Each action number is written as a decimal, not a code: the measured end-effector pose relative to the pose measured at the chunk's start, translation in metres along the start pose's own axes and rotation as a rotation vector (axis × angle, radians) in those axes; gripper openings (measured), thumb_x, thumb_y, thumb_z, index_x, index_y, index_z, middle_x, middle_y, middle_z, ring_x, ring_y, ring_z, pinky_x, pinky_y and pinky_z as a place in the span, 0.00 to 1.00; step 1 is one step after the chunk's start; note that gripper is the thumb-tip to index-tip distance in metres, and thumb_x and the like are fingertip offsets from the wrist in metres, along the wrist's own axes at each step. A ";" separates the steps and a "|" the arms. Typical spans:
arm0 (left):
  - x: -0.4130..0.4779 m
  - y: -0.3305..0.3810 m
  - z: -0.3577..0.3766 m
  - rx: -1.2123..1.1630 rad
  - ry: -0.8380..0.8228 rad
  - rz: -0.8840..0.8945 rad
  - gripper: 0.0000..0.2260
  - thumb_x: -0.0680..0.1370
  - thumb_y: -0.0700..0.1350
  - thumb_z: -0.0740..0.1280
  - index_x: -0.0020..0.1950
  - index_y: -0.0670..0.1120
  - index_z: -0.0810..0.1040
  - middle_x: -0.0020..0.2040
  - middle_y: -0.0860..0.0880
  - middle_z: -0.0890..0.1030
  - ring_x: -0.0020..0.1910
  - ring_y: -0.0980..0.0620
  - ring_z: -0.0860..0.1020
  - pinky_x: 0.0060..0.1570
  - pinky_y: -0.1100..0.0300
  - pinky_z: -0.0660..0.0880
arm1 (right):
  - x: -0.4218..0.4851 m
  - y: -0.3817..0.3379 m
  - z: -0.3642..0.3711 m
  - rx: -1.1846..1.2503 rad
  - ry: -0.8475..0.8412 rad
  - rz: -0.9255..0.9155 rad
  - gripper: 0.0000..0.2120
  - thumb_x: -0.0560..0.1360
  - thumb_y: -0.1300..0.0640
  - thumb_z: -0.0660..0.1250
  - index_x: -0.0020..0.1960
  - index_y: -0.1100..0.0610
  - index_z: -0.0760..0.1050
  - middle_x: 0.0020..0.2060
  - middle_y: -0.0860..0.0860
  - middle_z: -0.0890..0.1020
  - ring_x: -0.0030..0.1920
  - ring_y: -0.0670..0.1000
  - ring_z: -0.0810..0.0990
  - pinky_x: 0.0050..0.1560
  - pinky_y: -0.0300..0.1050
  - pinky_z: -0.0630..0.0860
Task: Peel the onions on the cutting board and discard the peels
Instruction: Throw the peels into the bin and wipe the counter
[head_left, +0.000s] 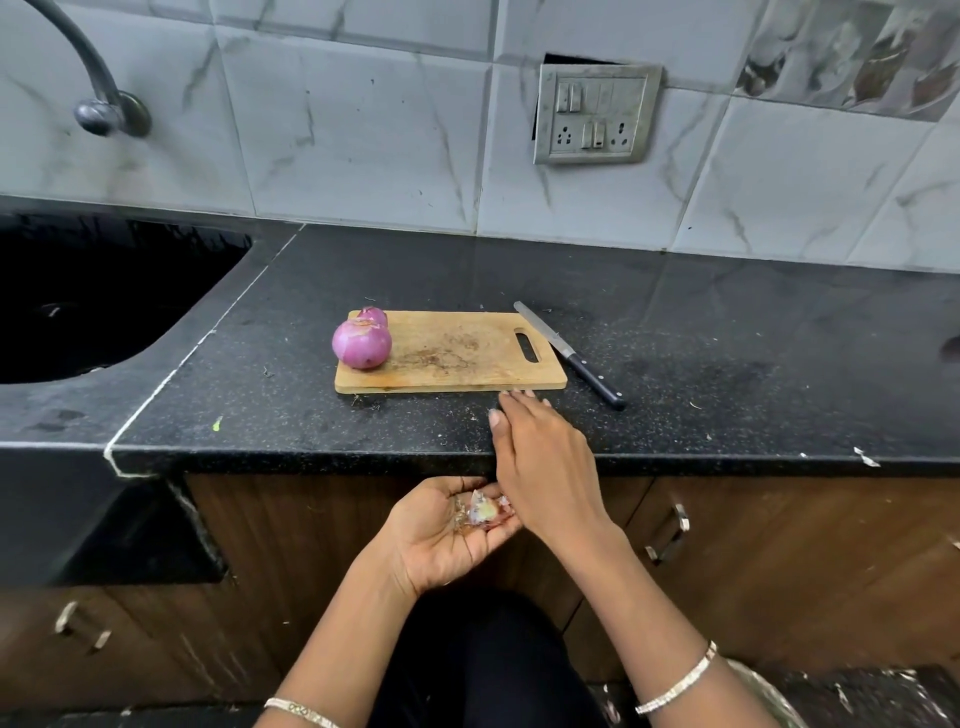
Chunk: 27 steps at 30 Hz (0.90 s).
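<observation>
- the left hand sits palm up just under the bench's front edge, fingers loosely cupped and not pinching anything. a small heap of peels lies in the palm, so it likely serves as a catch tray.
- the right hand lies across the front edge just above it, fingers straight and pressed together, tips on the bench right by the board's near right corner. it looks set to sweep loose scraps off the edge into the cupped palm.
- the board lies mid-bench, handle slot to the right. two onions sit at its far left corner, touching, the smaller behind the bigger. both look smooth and purple, seemingly peeled.
- a knife lies just off the board's right edge, handle toward the front, untouched.
- the bench is black speckled stone with tiny scraps strewn on it. a dark sink is sunk into its left end, under a tap. grey marbled tiles and a switch plate cover the wall, and brown cupboards stand below.
</observation>
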<state>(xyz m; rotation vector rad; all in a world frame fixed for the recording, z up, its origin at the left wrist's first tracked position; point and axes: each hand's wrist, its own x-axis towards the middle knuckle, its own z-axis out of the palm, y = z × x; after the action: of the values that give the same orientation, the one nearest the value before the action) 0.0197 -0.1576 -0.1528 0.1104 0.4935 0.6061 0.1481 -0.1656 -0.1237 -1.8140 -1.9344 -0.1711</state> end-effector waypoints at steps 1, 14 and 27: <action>0.000 0.001 -0.001 -0.003 0.012 0.010 0.20 0.84 0.41 0.52 0.55 0.26 0.78 0.54 0.30 0.81 0.50 0.34 0.83 0.47 0.37 0.80 | 0.000 -0.004 0.002 0.028 -0.004 -0.023 0.22 0.86 0.50 0.52 0.74 0.59 0.72 0.71 0.55 0.75 0.73 0.52 0.72 0.75 0.45 0.63; -0.017 0.011 -0.010 -0.039 0.039 0.119 0.26 0.85 0.47 0.52 0.48 0.30 0.84 0.48 0.34 0.84 0.41 0.39 0.87 0.34 0.47 0.84 | -0.012 -0.024 0.005 0.350 -0.184 -0.349 0.21 0.85 0.51 0.54 0.74 0.55 0.73 0.73 0.49 0.74 0.76 0.44 0.66 0.78 0.42 0.60; -0.030 0.016 -0.011 -0.085 0.057 0.078 0.26 0.86 0.45 0.50 0.56 0.21 0.75 0.57 0.23 0.78 0.46 0.24 0.82 0.43 0.32 0.79 | 0.047 -0.054 0.010 0.521 -0.230 -0.392 0.13 0.80 0.59 0.64 0.62 0.57 0.83 0.58 0.51 0.85 0.61 0.49 0.81 0.63 0.47 0.75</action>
<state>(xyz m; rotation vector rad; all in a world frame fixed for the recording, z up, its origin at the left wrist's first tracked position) -0.0147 -0.1622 -0.1462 0.0322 0.5196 0.7070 0.0928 -0.1250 -0.0996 -1.1497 -2.2134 0.3980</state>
